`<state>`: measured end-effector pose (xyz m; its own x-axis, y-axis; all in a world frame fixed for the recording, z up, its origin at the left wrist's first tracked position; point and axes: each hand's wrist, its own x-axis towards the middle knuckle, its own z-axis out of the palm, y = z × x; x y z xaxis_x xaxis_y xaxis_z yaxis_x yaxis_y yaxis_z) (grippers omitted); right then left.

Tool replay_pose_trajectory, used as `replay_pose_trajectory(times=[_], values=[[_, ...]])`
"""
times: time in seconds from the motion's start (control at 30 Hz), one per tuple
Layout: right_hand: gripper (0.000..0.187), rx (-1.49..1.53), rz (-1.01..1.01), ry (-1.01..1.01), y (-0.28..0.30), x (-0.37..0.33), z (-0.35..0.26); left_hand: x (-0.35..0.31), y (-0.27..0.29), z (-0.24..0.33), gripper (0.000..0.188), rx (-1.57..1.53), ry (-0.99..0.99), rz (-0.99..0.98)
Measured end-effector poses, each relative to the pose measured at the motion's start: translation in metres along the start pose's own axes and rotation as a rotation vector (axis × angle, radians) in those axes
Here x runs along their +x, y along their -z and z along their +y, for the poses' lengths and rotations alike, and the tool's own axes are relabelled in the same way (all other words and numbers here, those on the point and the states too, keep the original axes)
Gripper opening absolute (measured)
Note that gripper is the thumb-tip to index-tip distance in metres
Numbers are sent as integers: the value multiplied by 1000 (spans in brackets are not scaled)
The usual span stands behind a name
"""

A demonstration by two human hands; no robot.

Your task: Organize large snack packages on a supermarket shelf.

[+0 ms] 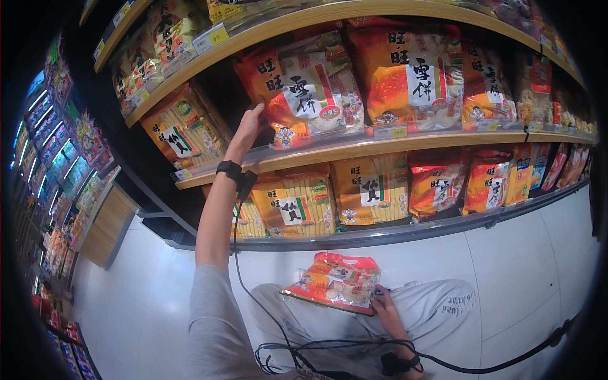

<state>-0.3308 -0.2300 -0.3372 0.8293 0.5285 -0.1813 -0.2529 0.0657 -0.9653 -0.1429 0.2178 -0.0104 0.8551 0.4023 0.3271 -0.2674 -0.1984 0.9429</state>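
Observation:
My left hand (pixel 248 126) reaches into the middle shelf and grips the left edge of a large red and clear bag of rice crackers (pixel 304 95). Its fingertips are partly hidden at the bag's edge. That bag stands upright, tilted slightly, beside a similar large cracker bag (pixel 411 82). Low over my lap, my right hand (pixel 385 308) is closed on the right end of a smaller red bag of rice crackers (pixel 337 282), which lies tilted with its handle cut-out on the far side.
Yellow cracker packs (pixel 297 202) line the bottom shelf, and another yellow pack (pixel 183 130) stands left of my wrist. A wooden shelf edge (pixel 354 151) runs under my left forearm. A black cable (pixel 235 247) hangs from my left wrist and loops across my lap.

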Motion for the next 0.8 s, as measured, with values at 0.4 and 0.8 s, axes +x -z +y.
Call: replay_pose_trajectory(times=[0.4,0.8], values=[[62,251,48,-286,-14,15,-22,-121,-22,5,54,714,-543,218],[86,242,52,-214,-18,30,16,-42,-43,31,70,553,58,46]])
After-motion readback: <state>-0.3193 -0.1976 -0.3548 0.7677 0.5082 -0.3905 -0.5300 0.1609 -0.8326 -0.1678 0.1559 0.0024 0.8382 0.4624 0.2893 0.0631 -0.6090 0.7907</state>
